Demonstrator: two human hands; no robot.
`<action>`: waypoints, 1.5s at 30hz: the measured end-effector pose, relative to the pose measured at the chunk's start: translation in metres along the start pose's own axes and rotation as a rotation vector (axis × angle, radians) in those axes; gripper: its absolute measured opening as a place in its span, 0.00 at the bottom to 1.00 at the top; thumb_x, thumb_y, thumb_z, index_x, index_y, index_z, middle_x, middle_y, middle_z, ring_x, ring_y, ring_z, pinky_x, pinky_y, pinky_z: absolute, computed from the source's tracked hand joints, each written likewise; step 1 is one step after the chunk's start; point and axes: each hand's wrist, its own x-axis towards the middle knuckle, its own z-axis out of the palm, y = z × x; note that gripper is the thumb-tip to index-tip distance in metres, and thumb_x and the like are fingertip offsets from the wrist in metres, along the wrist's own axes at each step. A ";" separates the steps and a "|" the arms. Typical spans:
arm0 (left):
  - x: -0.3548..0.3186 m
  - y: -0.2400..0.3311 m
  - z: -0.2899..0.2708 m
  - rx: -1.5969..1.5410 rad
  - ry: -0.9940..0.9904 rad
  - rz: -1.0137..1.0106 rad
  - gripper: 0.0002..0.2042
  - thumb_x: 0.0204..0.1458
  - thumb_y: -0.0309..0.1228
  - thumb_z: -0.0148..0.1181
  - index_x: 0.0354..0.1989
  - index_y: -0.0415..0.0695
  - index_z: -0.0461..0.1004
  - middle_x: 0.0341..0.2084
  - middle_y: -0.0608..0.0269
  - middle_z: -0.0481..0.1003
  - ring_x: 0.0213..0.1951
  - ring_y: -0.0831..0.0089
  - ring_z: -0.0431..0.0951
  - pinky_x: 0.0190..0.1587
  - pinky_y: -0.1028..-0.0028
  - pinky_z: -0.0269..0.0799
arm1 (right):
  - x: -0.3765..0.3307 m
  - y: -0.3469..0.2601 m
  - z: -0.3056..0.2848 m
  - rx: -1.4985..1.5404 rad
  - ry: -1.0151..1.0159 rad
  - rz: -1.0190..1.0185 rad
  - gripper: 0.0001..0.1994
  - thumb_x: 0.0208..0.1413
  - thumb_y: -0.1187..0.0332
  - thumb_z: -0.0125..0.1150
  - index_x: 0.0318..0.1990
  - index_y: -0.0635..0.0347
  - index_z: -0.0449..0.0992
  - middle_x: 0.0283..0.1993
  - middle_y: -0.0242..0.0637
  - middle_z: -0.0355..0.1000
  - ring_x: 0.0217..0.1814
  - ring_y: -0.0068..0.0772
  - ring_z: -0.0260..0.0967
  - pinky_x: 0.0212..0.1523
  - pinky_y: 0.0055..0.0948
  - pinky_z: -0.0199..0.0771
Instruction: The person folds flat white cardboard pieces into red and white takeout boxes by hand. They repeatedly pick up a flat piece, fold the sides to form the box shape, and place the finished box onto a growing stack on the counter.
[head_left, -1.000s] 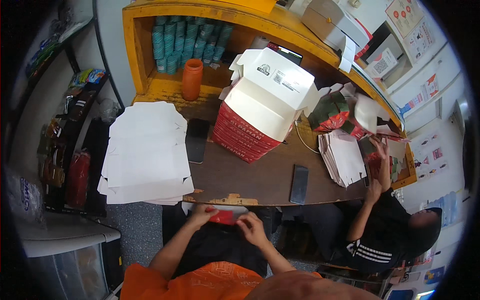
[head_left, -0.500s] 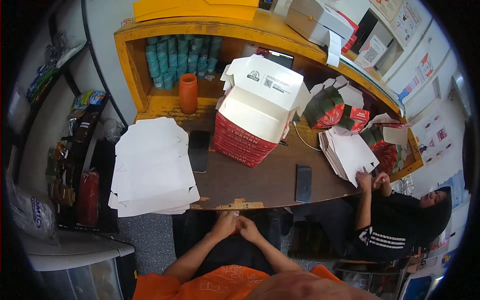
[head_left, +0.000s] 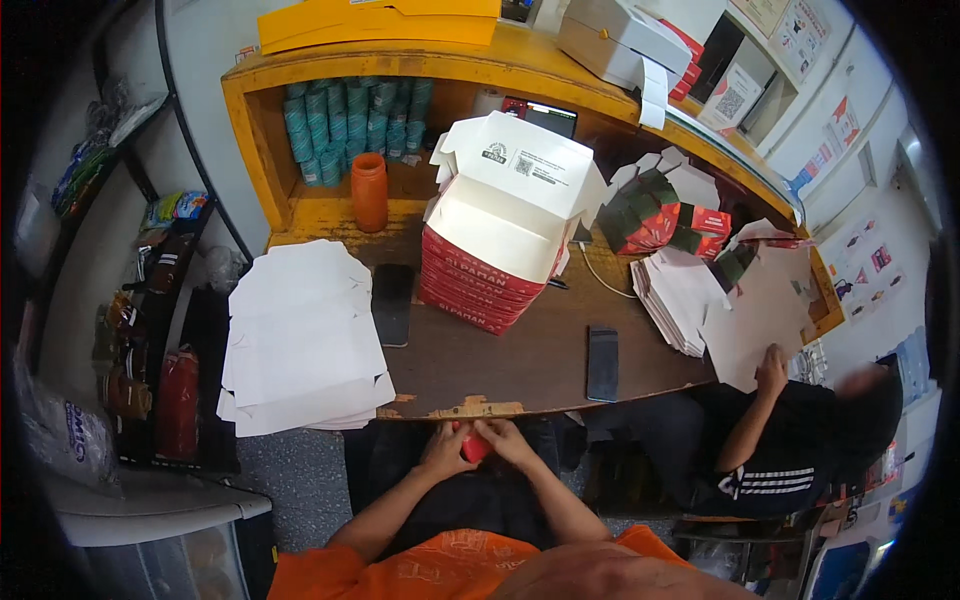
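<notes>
My left hand (head_left: 447, 452) and my right hand (head_left: 508, 445) are together over my lap, just below the table's near edge. Between them is a small red object (head_left: 475, 447), gripped by the fingers of both; its kind cannot be made out. On the table (head_left: 455, 372) above my left hand lies a stack of flat white carton blanks (head_left: 300, 330). Straight ahead stands a tall stack of folded red-and-white boxes (head_left: 480, 280), the top one with its lid raised.
Two dark phones (head_left: 391, 305) (head_left: 602, 364) lie on the table. An orange jar (head_left: 369, 192) stands before teal rolls (head_left: 340, 125) in the yellow shelf. At right, a co-worker's hand (head_left: 771, 372) holds a carton blank (head_left: 755, 315) beside another blank pile (head_left: 675, 300).
My hands have parted slightly, and more of the red object shows between them. The co-worker has lifted a carton blank off the pile and moved it right.
</notes>
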 end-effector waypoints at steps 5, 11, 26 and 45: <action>-0.008 0.009 0.000 0.183 -0.051 0.144 0.33 0.32 0.37 0.81 0.51 0.45 0.75 0.66 0.42 0.52 0.69 0.41 0.57 0.64 0.50 0.67 | 0.014 0.001 -0.009 0.159 0.032 0.219 0.13 0.67 0.62 0.50 0.46 0.58 0.80 0.44 0.32 0.78 0.42 0.25 0.71 0.47 0.25 0.71; -0.012 0.008 -0.007 0.206 -0.116 0.090 0.37 0.32 0.36 0.83 0.55 0.44 0.74 0.65 0.44 0.51 0.68 0.41 0.58 0.65 0.52 0.67 | -0.005 -0.019 -0.013 0.279 -0.080 0.228 0.15 0.67 0.60 0.54 0.52 0.58 0.77 0.49 0.31 0.77 0.45 0.25 0.71 0.49 0.30 0.73; -0.028 0.010 -0.017 0.144 0.067 0.143 0.36 0.31 0.34 0.82 0.54 0.47 0.72 0.64 0.43 0.53 0.63 0.39 0.61 0.63 0.49 0.66 | 0.018 0.011 -0.007 0.093 -0.231 0.042 0.23 0.55 0.79 0.66 0.59 0.66 0.72 0.56 0.40 0.74 0.57 0.32 0.71 0.57 0.33 0.74; -0.008 -0.079 -0.024 -1.460 0.189 -0.409 0.22 0.59 0.31 0.63 0.61 0.48 0.67 0.55 0.65 0.74 0.57 0.69 0.73 0.61 0.62 0.67 | 0.022 0.082 -0.036 0.576 0.286 0.248 0.16 0.61 0.70 0.60 0.57 0.61 0.74 0.47 0.37 0.78 0.47 0.33 0.78 0.45 0.36 0.81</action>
